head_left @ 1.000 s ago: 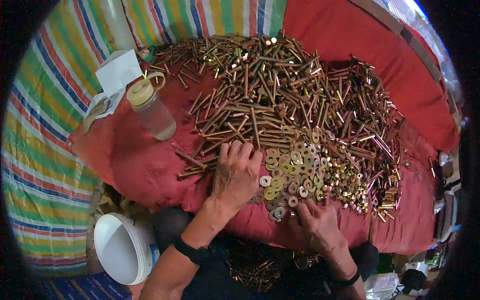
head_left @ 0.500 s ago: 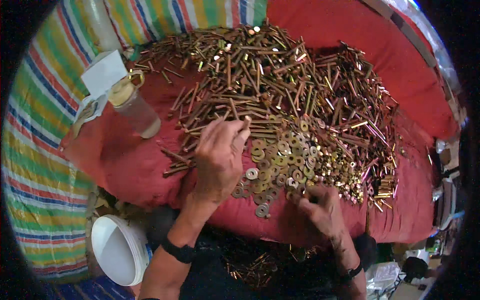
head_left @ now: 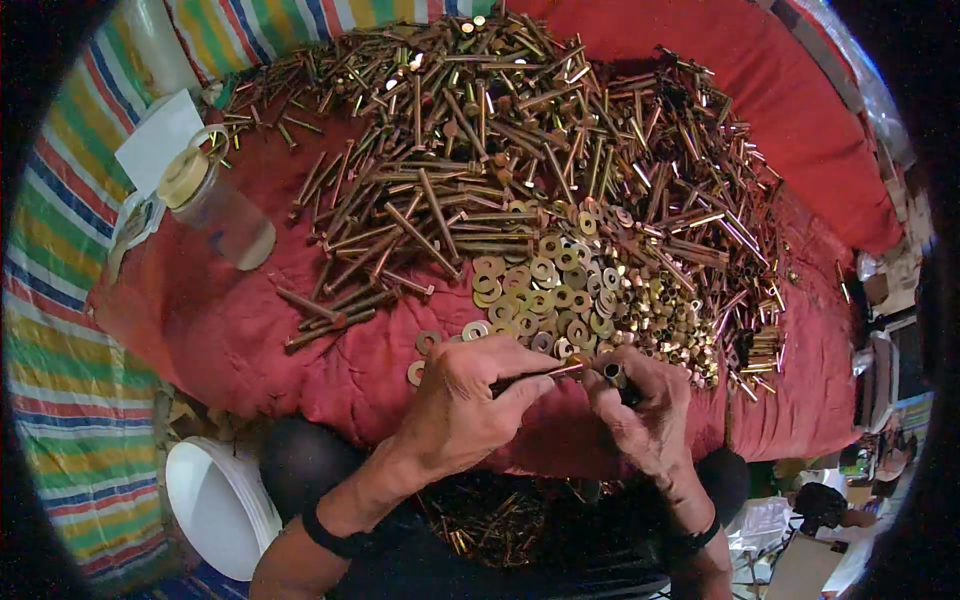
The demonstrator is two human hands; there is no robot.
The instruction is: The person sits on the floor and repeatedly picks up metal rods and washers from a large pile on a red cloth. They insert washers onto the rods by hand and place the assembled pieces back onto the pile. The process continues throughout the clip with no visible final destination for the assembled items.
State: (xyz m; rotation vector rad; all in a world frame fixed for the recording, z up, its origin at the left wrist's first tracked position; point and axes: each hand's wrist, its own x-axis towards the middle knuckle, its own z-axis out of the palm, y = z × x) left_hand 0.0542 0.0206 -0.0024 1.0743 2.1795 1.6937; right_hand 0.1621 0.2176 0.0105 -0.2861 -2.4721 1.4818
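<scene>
My left hand [head_left: 462, 398] is closed on a thin bolt [head_left: 568, 369], pinched between thumb and fingers and pointing to the right. Most of the bolt's length is hidden by the fingers. Facing it, my right hand [head_left: 650, 405] is curled around a small dark metal sleeve [head_left: 613, 372], its round open end turned up toward the bolt's tip. A small gap seems to lie between the two. Just beyond the hands lie brassy flat washers [head_left: 541, 298], with small shiny nuts [head_left: 665, 325] to their right.
A large heap of long bolts [head_left: 480, 130] covers the red cloth [head_left: 270, 360]. A clear jar [head_left: 225, 220] with a cream lid stands at the left, beside a white card [head_left: 158, 140]. Below left is a white bucket [head_left: 215, 505]. More metal pieces [head_left: 485, 530] lie low between my legs.
My left hand has come from the bolt heap down and right, bringing a bolt up to my right hand. My right hand has turned, so the sleeve in it now shows. The view has shifted slightly.
</scene>
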